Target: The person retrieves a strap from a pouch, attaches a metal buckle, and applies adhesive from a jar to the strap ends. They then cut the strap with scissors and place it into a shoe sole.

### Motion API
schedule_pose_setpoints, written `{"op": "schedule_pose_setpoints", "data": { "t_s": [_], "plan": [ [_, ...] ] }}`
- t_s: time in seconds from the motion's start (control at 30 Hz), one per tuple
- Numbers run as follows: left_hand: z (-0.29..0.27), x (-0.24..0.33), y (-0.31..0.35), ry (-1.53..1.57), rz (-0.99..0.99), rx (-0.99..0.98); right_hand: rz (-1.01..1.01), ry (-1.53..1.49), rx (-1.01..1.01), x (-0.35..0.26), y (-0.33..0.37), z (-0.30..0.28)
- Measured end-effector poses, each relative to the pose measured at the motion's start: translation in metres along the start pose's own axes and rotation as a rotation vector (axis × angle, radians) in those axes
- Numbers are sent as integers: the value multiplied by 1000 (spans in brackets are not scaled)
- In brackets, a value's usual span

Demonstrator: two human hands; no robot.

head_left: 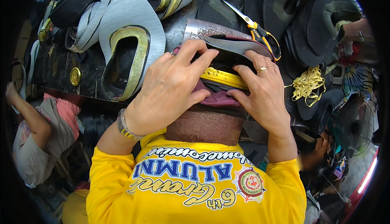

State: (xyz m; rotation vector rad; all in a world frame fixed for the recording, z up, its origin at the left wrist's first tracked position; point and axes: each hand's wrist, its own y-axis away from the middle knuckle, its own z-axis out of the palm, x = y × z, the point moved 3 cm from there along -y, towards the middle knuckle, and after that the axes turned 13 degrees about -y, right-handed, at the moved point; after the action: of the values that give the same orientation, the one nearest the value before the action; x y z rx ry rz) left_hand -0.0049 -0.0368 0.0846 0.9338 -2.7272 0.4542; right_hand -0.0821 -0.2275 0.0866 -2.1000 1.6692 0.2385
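Observation:
In front of my chest is a maroon fabric piece (217,97) with a dark inside and a grey flap (229,47) along its far edge; I cannot tell its exact kind. Across its opening runs a bright yellow strip (224,78). My left hand (170,81) grips the left side, index finger and thumb bent in around the edges. On the right side, my right hand (264,85) has its fingers on the far edge and inside, with its thumb on the near maroon edge. The piece sits over a worn metal form (203,126), whose far end (217,27) shows beyond it.
Orange-and-black scissors (260,35) lie partly open just beyond my right hand. Grey pieces with yellow-green edging (134,16) lie far left, near a round gold tin (75,76). Black curved pieces (325,25) and a yellow cord bundle (308,85) are right. Another person (44,130) is at left.

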Motion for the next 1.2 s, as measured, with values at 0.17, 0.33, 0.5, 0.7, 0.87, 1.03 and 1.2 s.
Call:
{"op": "schedule_pose_setpoints", "data": {
  "t_s": [0.17,0.33,0.5,0.7,0.87,1.03,1.2],
  "plan": [
    [-2,-5,-3,28,-8,-52,81,-123,67,12,1,10],
    [-3,-4,-1,90,-31,-58,77,-156,181,20,0,12],
    [-1,-6,-3,102,-14,-9,128,-215,200,25,-3,14],
    [-4,-7,3,45,-25,33,97,-106,55,15,-7,11],
    [-2,-9,2,-58,-42,114,94,-130,-128,8,-6,3],
    [0,-12,3,-1,-53,49,57,-303,-267,9,1,-5],
    [3,-14,1,69,-34,22,69,-346,-237,9,5,-4]
  ]
}}
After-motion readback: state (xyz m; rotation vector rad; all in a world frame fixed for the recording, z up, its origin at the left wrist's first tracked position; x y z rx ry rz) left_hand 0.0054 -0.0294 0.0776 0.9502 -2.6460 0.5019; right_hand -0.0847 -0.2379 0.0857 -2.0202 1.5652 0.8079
